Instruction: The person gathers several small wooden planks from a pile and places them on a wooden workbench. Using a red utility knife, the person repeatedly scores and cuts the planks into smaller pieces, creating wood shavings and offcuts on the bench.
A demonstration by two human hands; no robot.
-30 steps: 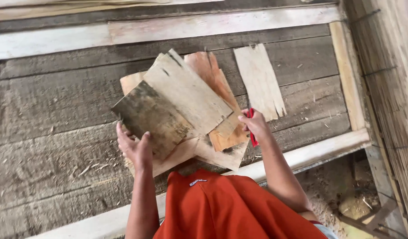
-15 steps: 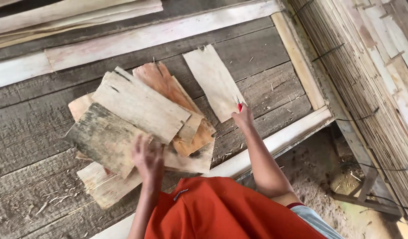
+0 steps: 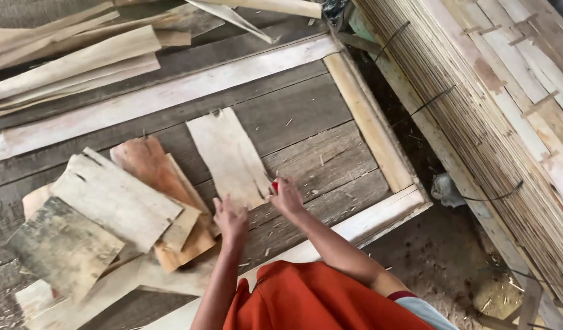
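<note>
A pale thin wood sheet [image 3: 228, 156] lies alone on the grey plank table [image 3: 306, 116]. My right hand [image 3: 286, 197] sits at its near right corner, closed around a small red object [image 3: 274, 186]. My left hand [image 3: 230, 221] hovers at the sheet's near left edge, fingers spread, holding nothing. To the left lies a loose pile of wood sheets [image 3: 116, 208], grey, pale and orange-brown, overlapping one another.
Long pale wood strips [image 3: 73, 55] are stacked at the back left. A pale frame rail [image 3: 367, 125] edges the table on the right, another [image 3: 379, 215] along the front. A tall stack of thin slats [image 3: 495, 104] stands at right, above dirt ground [image 3: 440, 256].
The view has swung right. My left hand left the pile and moved right to the single pale sheet. My right hand stays by that sheet's near corner with the red object.
</note>
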